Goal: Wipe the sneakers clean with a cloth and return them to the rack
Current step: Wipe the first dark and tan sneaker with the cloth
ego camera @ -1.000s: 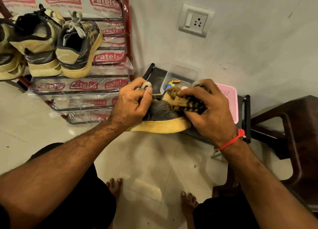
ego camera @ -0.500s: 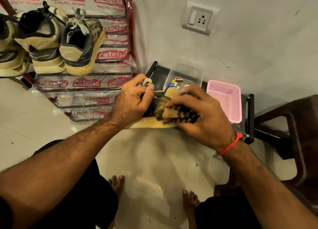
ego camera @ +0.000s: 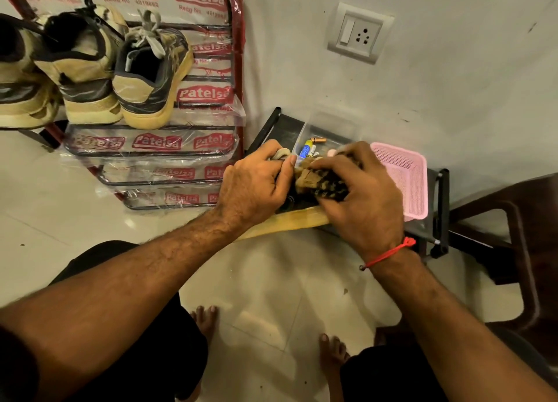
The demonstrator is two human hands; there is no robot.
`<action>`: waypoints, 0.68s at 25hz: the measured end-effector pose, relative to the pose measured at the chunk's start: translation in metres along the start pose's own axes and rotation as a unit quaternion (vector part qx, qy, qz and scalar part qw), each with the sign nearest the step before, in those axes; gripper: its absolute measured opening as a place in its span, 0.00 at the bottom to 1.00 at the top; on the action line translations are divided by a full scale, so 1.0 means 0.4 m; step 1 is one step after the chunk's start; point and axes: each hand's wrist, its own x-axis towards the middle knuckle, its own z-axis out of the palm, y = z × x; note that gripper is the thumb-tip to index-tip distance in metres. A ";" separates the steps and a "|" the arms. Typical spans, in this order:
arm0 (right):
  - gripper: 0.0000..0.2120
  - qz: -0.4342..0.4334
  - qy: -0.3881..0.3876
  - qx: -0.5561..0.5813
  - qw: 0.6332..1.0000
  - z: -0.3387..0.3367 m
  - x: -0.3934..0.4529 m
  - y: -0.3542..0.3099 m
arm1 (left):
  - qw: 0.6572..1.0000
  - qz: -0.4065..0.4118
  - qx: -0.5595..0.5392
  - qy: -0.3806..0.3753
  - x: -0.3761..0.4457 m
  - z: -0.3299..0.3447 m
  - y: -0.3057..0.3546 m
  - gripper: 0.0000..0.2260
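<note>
A sneaker [ego camera: 290,221] with a yellow sole lies on its side on a low black stand, mostly hidden under my hands. My left hand [ego camera: 253,184] grips its upper at the laces. My right hand [ego camera: 359,196] presses a tan and black patterned cloth [ego camera: 320,181] against the sneaker's upper. Three more tan and dark sneakers [ego camera: 151,75] stand heels out on the top shelf of the red metal shoe rack [ego camera: 151,153], which is wrapped in printed plastic.
A pink mesh basket [ego camera: 404,178] and a clear box of small items [ego camera: 311,149] sit on the black stand [ego camera: 440,208] by the wall. A dark brown chair [ego camera: 519,250] stands at right. My bare feet rest on the tiled floor below.
My right hand slid the cloth leftward along the sneaker, toward my left hand, uncovering the pink basket. My left hand kept its grip.
</note>
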 end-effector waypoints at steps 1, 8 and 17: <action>0.15 -0.032 -0.012 -0.008 0.999 0.009 -0.013 -0.024 | 1.000 -0.010 0.008 -0.003 0.001 0.000 -0.005 0.22; 0.12 0.093 -0.062 0.021 0.994 -0.029 0.025 0.107 | 0.996 -0.024 -0.079 0.020 0.022 -0.004 -0.048 0.23; 0.34 0.084 -0.301 0.478 0.821 -0.092 0.026 0.119 | 0.930 -0.037 -0.361 -0.054 0.038 -0.035 -0.054 0.19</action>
